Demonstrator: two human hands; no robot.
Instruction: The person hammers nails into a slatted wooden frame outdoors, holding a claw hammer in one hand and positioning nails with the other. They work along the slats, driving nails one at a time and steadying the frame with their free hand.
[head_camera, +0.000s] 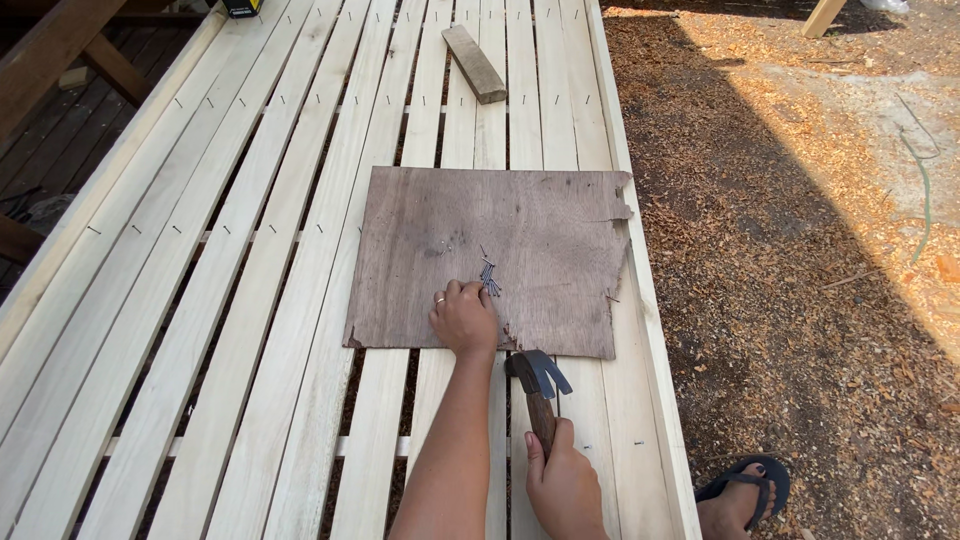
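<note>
My left hand rests on a dark, worn plywood sheet, with its fingertips at a small pile of nails; the fingers pinch there, and I cannot tell if a nail is held. A ring is on one finger. My right hand grips the wooden handle of a claw hammer, whose dark metal head lies just below the sheet's near edge. Both rest over a frame of pale wooden slats.
A short grey wood block lies on the slats at the far end. Sawdust-covered ground runs along the right side. My foot in a dark sandal stands there. Dark timber decking is at the left.
</note>
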